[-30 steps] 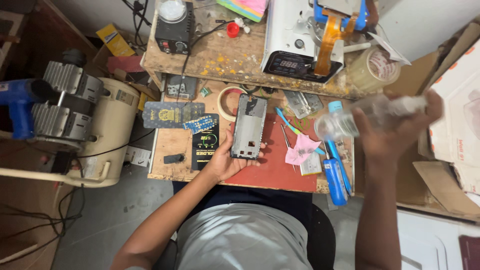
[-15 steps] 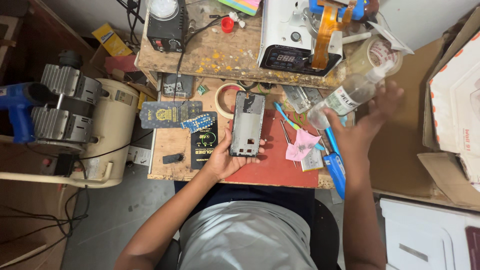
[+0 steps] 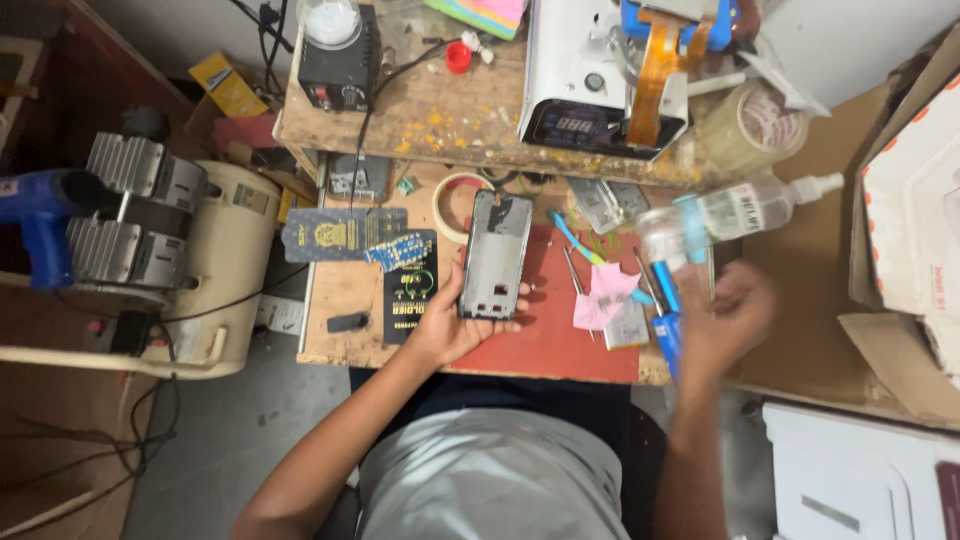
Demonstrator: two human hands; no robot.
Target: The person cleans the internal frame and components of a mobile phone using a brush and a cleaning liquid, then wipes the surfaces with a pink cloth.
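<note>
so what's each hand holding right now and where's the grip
The left hand grips the phone frame at its lower end on the red mat. The right hand is blurred and seems empty; the clear bottle lies apart.

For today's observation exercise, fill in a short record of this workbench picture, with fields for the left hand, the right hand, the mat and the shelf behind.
Left hand: left hand grips the phone frame by its lower end.
Right hand: right hand, blurred, holds nothing; clear bottle lies beside it.
Mat: red mat under the frame; pink cloth and blue tools at its right edge.
Shelf: white machine and black box.
</note>
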